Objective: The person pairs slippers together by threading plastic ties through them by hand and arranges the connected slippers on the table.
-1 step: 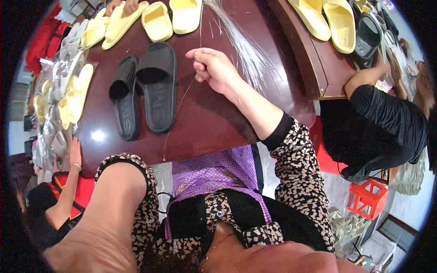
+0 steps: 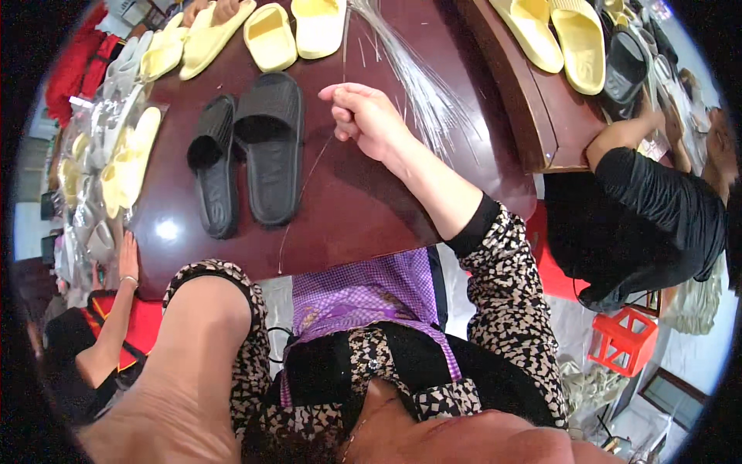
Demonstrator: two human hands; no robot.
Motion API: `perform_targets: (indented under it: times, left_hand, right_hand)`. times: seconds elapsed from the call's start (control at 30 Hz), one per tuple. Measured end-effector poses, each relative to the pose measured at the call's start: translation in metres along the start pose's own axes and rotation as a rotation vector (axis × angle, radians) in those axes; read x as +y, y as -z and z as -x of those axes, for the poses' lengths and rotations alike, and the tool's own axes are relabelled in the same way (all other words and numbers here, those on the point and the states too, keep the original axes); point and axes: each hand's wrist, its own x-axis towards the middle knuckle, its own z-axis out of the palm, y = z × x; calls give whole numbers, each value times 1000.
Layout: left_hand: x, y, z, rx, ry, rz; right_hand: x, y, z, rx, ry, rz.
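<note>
My right hand [image 2: 369,120] is closed over the table, thumb and forefinger pinching a thin pale strand [image 2: 313,166]. The strand slants down to the near table edge, and part of it shows above the fingers. Left of this hand, a pair of black slide slippers lies soles down, toes away from me: a left slipper [image 2: 217,189] and a right slipper [image 2: 274,185]. Beyond my hand fans a bundle of similar whitish strands [image 2: 417,85]. My left hand [image 2: 147,421] is raised close to the camera at the lower left; only its wrist end shows and its fingers are hidden.
Yellow slippers [image 2: 270,39] line the far side of the dark red table [image 2: 363,213], where another person's fingers touch one pair. More slippers in clear bags [image 2: 127,162] crowd the left edge. Co-workers sit at both sides. A red stool [image 2: 623,342] stands at the right.
</note>
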Motion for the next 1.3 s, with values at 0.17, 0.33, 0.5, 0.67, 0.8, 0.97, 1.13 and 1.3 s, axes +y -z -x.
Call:
perform_targets:
  times: [0.17,0.33,0.5,0.67,0.8,0.97,1.13,1.3]
  left_hand:
    - [11,-4,11,37,-45,-34]
    - [16,-5,18,75,-54,-50]
    - [20,-15,15,80,-50,-81]
    - [29,-27,24,118,-62,-135]
    - [35,-29,33,158,-67,-166]
    - [40,-35,28,156,-56,-196]
    - [36,-38,21,154,-13,-213]
    - [49,-46,20,-92,48,-196]
  right_hand:
    - [2,-3,3,-12,-22,-16]
    - [2,-5,2,-7,2,14]
    - [3,-12,4,-24,-35,-42]
    - [0,-12,6,-19,-23,-31]
    - [2,-8,7,0,-24,-7]
    - [0,-12,9,28,-5,8]
    - [-4,-5,8,10,13,-11]
    - [-8,-8,10,13,-23,-17]
